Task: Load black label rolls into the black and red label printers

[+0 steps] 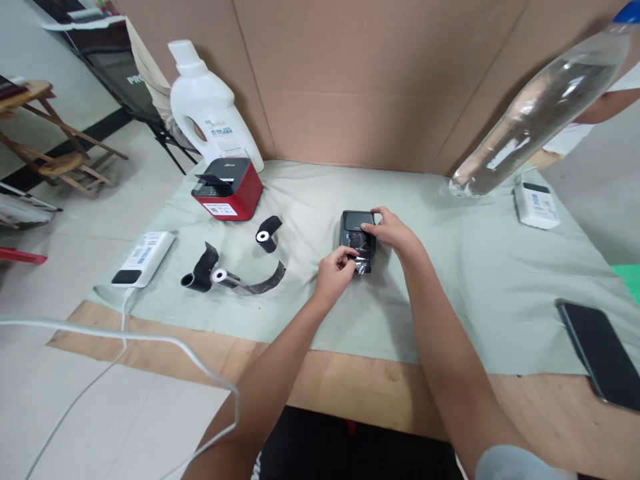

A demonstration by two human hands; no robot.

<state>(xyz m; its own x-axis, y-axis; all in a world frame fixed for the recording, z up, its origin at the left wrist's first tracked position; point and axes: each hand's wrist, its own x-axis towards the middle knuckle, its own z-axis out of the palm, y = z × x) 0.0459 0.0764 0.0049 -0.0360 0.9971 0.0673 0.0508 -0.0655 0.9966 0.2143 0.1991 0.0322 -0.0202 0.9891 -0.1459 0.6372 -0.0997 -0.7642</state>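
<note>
A small black boxy device [359,220] with a flat panel at its far end lies on the cloth in front of me. A glossy black film strip [363,265] hangs out at its near end. My left hand [336,272] is closed, fingertips pinching the film at the near left side. With thumb and fingers, my right hand [391,230] grips the far right corner of the device. Left of them lie loose rolls of black film: one roll [268,235] stands on end, another roll [199,272] lies on its side, and a third roll [220,276] trails a curled strip.
A red box-shaped device [235,200] and a white jug [215,120] stand at the back left. White power banks lie left [145,257] and right [539,205]. A large water bottle [540,120] leans at the right; a phone [603,353] lies near the front edge. Cardboard [360,87] stands behind.
</note>
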